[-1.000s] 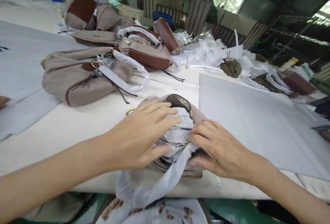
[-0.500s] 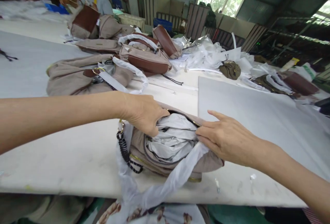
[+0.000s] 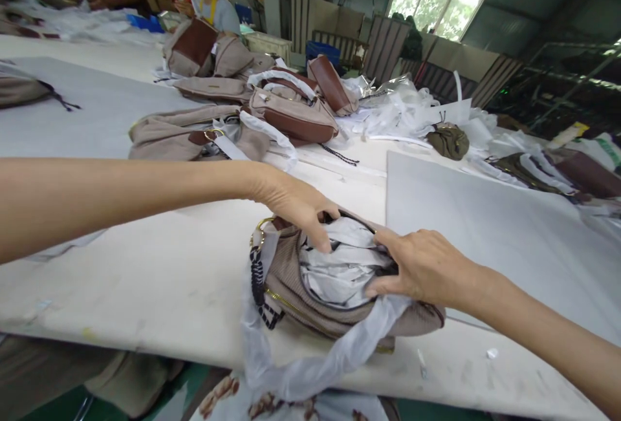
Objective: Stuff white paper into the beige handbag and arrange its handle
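A beige fabric handbag (image 3: pixel 301 291) lies open near the front edge of the white table (image 3: pixel 145 279), stuffed with crumpled white paper (image 3: pixel 339 266). My left hand (image 3: pixel 295 204) curls over the bag's far left rim, fingers pressing into the paper. At the right side of the opening my right hand (image 3: pixel 422 266) grips the rim, thumb and fingers closed on it. A white plastic wrap (image 3: pixel 310 363) hangs from the bag over the table edge. A black-and-white cord (image 3: pixel 257 285) and a gold ring (image 3: pixel 259 227) sit at the bag's left end.
More beige and brown handbags (image 3: pixel 291 114) lie piled further back, with loose white wrapping (image 3: pixel 402 107) beside them. A large grey sheet (image 3: pixel 485 227) covers the table to the right. A small olive pouch (image 3: pixel 449 140) sits behind it. A person sits at the far end.
My left hand moved from flat on the paper to the bag's far rim. The right hand shifted from lying against the bag's side to gripping its rim. The view swung slightly left.
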Motion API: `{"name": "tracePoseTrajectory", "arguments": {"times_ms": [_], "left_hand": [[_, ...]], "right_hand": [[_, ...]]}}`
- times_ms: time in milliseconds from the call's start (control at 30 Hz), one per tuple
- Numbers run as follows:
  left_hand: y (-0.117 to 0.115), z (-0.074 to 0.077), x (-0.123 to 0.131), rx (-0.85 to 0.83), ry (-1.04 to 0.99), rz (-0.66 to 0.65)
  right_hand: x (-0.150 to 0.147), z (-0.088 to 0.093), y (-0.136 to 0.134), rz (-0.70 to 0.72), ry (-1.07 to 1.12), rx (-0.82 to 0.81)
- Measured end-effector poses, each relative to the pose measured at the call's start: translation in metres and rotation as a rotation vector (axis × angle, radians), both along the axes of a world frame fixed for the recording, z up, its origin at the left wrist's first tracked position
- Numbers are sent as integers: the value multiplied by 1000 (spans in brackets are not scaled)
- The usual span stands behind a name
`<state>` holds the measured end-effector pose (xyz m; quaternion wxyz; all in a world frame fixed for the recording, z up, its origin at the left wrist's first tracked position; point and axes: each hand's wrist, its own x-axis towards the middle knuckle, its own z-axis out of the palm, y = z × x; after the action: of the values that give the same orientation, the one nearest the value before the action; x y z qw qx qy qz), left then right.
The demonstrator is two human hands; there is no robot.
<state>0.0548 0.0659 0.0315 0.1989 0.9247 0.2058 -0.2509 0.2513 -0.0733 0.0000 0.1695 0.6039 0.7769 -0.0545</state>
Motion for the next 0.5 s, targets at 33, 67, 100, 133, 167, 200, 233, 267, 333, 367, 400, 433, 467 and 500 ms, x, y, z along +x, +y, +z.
{"name": "tracePoseTrajectory", "arguments": {"times_ms": [33, 67, 100, 133, 167, 200, 233, 267, 333, 367, 400, 433, 467, 500], "left_hand": [[-6, 1, -1, 2, -12, 17], [-14, -1, -1, 75, -28, 3], [-21, -6, -1, 194, -40, -30], [-28, -12, 0, 314, -46, -62], [-33, -19, 2, 412, -55, -84], [-36, -26, 4, 481, -65, -96], [-37, -33, 7, 521, -72, -104], [-35, -39, 9, 540, -82, -109], [-26, -45, 12, 552, -106, -126], [-20, -45, 13, 547, -115, -136], [-14, -42, 12, 525, -116, -142], [-8, -39, 11, 478, -120, -141], [-1, -34, 8, 393, -136, -127], [5, -29, 5, 270, -176, -90]], "right_hand": [[-1, 1, 1, -19, 26, 31], [-3, 1, 1, -30, 35, 53], [-6, 0, 2, -28, 25, 69], [-9, -2, 2, -12, 5, 83], [-13, -5, 3, 12, -19, 96], [-16, -9, 4, 37, -40, 114], [-19, -14, 4, 64, -56, 128], [-21, -19, 5, 92, -69, 134], [-23, -27, 7, 141, -82, 114], [-22, -29, 9, 155, -77, 98], [-18, -29, 10, 155, -64, 80], [-14, -27, 9, 138, -32, 67], [-7, -24, 7, 115, 33, 70], [0, -20, 2, 90, 137, 97]]}}
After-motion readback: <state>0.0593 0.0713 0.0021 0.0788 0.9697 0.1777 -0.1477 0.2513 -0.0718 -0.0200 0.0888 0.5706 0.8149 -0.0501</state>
